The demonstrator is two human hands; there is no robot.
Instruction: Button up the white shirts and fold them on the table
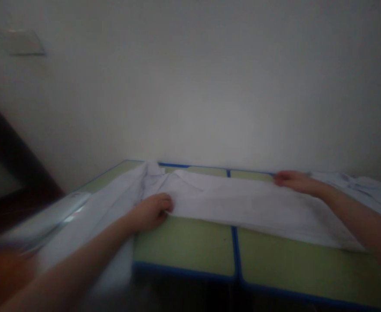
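Observation:
A white shirt (239, 201) lies spread across a green table with blue edges (190, 245). My left hand (151, 211) rests on the shirt's near edge at the left, fingers curled down onto the cloth. Farther off on the right, my right hand (292, 180) presses on the shirt's far edge with its fingers bent over the fabric. One part of the shirt hangs over the table's left side beneath my left forearm. The picture is dim and blurred.
A pale wall rises straight behind the table. More light cloth (362, 187) is heaped at the far right. A dark wooden piece (11, 164) stands at the left, and a shiny blurred object (47, 219) lies by the table's left corner.

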